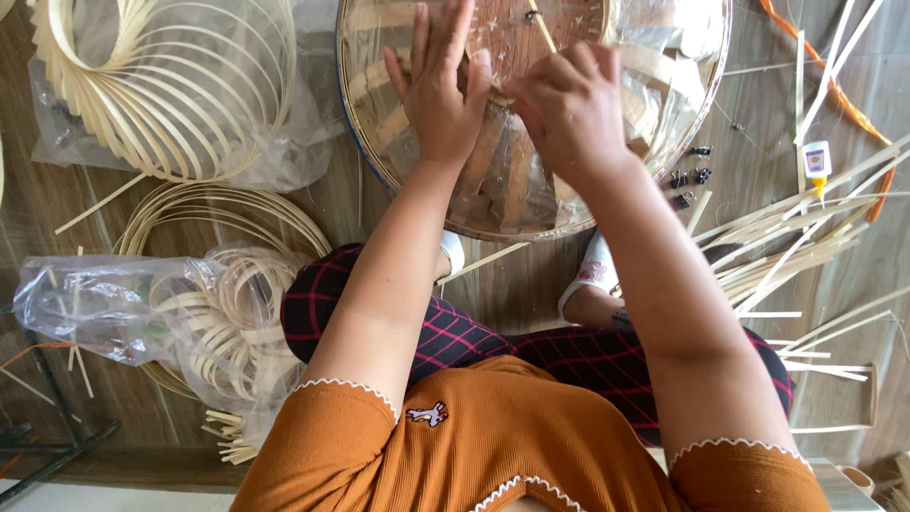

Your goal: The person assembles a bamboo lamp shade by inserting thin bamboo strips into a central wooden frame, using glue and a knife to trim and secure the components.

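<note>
One round tray [360, 142], left hand [438, 90] flat open, right hand [569, 109] pinching one bamboo strip [541, 28]

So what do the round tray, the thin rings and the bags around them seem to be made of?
The round tray looks like woven bamboo: pale flat strips under a curved rim, matte. The rings seem to be bent bamboo strips, the same straw colour as the loose strips. The bags look like thin clear plastic, glossy and crinkled.
</note>
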